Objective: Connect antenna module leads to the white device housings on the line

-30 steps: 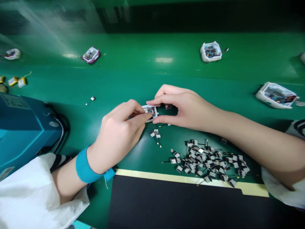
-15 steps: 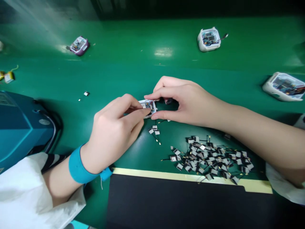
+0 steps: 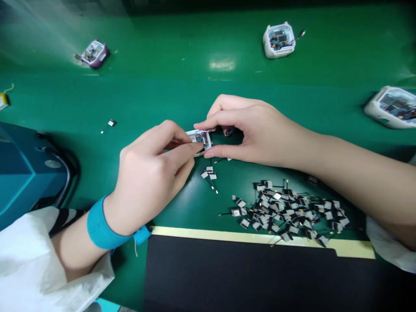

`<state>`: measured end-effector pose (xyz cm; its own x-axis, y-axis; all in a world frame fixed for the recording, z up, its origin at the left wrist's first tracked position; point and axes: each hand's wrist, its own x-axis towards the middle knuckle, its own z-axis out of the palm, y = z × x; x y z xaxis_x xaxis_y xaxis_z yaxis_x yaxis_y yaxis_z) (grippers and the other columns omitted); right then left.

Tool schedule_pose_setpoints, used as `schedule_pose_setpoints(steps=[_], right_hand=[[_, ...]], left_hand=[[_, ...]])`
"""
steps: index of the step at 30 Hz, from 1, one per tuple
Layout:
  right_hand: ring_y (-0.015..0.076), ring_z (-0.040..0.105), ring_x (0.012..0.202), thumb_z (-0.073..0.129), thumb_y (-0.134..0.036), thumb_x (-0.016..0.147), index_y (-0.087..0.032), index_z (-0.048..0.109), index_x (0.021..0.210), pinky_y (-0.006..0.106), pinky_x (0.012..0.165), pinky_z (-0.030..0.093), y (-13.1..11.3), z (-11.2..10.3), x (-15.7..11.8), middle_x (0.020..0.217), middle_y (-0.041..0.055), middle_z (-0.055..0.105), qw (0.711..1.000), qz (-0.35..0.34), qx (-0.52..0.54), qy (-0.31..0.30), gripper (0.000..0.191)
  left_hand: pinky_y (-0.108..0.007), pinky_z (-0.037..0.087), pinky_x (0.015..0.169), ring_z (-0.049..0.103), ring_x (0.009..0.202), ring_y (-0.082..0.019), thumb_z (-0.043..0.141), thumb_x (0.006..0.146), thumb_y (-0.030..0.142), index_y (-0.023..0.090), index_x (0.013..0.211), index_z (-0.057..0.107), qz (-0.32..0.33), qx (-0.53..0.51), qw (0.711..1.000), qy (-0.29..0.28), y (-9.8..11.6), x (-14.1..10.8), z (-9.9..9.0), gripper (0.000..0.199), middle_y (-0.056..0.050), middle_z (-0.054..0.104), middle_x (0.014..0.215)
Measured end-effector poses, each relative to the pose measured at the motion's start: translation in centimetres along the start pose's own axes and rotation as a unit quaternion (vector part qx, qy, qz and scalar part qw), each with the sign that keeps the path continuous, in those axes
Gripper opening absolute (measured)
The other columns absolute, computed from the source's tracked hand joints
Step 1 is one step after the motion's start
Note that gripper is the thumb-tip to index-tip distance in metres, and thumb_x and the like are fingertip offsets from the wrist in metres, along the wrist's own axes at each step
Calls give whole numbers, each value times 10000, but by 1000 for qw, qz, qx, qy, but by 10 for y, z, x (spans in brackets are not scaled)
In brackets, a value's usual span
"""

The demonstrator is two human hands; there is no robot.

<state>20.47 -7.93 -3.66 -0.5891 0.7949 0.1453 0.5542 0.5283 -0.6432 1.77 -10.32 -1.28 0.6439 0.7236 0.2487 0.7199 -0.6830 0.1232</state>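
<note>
A small white housing with a circuit board (image 3: 204,139) inside it is held between both hands, just above the green table. My left hand (image 3: 156,164), with a blue band at the wrist, is closed on its left side, thumb and finger pressed on the board. My right hand (image 3: 247,130) grips the right end between thumb and forefinger; its other fingers curl behind. A small dark part (image 3: 229,131) shows under the right palm. Below the hands lie a few small grey modules with thin black cables (image 3: 209,172). Part of the housing is hidden by the left fingers.
A pile of similar cabled modules (image 3: 289,210) lies front right, by a black mat (image 3: 247,277) with a yellow edge. Similar open housings stand further off: purple (image 3: 95,54), white (image 3: 278,41) and white (image 3: 391,107). A single module (image 3: 111,123) and a blue machine (image 3: 29,169) are left.
The view has shifted slightly, so the hands and table things sit a little differently in the picture. Both hands keep their hold on the housing; the left fingers have barely moved.
</note>
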Motion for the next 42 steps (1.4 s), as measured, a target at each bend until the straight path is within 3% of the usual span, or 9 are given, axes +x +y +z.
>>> schedule_pose_setpoints(steps=[16, 19, 24, 28, 32, 34, 37, 39, 42], right_hand=[[122, 488, 751, 595, -376, 706, -184, 586, 954, 250, 623, 411, 1, 1, 0, 889, 30, 531, 1000, -6, 1, 0, 314], [126, 487, 784, 589, -383, 709, -184, 536, 1024, 254, 657, 421, 1, -2, -3, 957, 38, 507, 1000, -7, 10, 2, 376], [144, 475, 930, 302, -286, 875, -189, 502, 1007, 296, 787, 414, 2, -11, -12, 1008, 45, 482, 998, 9, 34, 48, 258], [195, 441, 983, 325, -277, 862, -187, 552, 958, 355, 837, 386, 0, -18, -22, 1006, 79, 466, 995, 12, -83, 62, 263], [180, 490, 799, 429, -298, 823, -172, 568, 1012, 323, 692, 433, -5, -19, -29, 889, 88, 499, 978, 33, -200, 54, 266], [148, 522, 715, 467, -271, 808, -156, 586, 969, 292, 646, 453, -8, -19, -30, 828, 68, 540, 982, 25, -180, 57, 231], [137, 569, 721, 514, -226, 780, -179, 606, 822, 278, 656, 478, -11, -19, -29, 782, 40, 602, 988, 23, -103, 108, 111], [128, 589, 680, 542, -231, 759, -190, 591, 759, 277, 636, 500, -15, -18, -27, 764, 26, 622, 988, 52, -16, 147, 64], [113, 601, 605, 590, -253, 716, -184, 548, 767, 268, 590, 528, -23, -12, -20, 738, 11, 627, 963, 106, 149, 198, 96]], left_hand=[[-255, 445, 579, 545, 683, -125, 452, 817, 212, 228, 823, 623, 9, 11, 1000, 7, 0, 1, 1, 172, -19, 582, 818], [-255, 445, 586, 547, 684, -126, 453, 815, 209, 217, 837, 626, 9, 8, 1000, 5, -1, 1, 1, 174, -24, 581, 817], [-245, 456, 595, 550, 669, -123, 450, 812, 210, 195, 806, 640, 24, -8, 1000, 18, -4, 1, 3, 190, -31, 582, 804], [-241, 460, 616, 546, 689, -126, 426, 816, 195, 177, 804, 637, 40, -5, 999, 17, -6, 1, 4, 212, -38, 575, 804], [-250, 450, 632, 524, 715, -140, 460, 791, 161, 176, 786, 639, 65, 7, 998, 24, -9, 2, 5, 179, -42, 571, 791], [-259, 449, 656, 519, 756, -152, 461, 794, 165, 175, 770, 640, 75, 10, 997, 33, -10, 2, 6, 181, -41, 568, 781], [-262, 453, 669, 522, 804, -163, 427, 814, 177, 165, 778, 636, 71, 8, 997, 37, -9, 1, 5, 212, -50, 561, 789], [-253, 453, 639, 529, 764, -153, 403, 822, 171, 159, 790, 632, 65, 11, 997, 27, -8, 1, 4, 232, -54, 556, 788], [-252, 451, 613, 529, 709, -147, 406, 809, 146, 145, 781, 629, 63, 23, 998, 13, -6, 1, 3, 224, -59, 550, 776]])
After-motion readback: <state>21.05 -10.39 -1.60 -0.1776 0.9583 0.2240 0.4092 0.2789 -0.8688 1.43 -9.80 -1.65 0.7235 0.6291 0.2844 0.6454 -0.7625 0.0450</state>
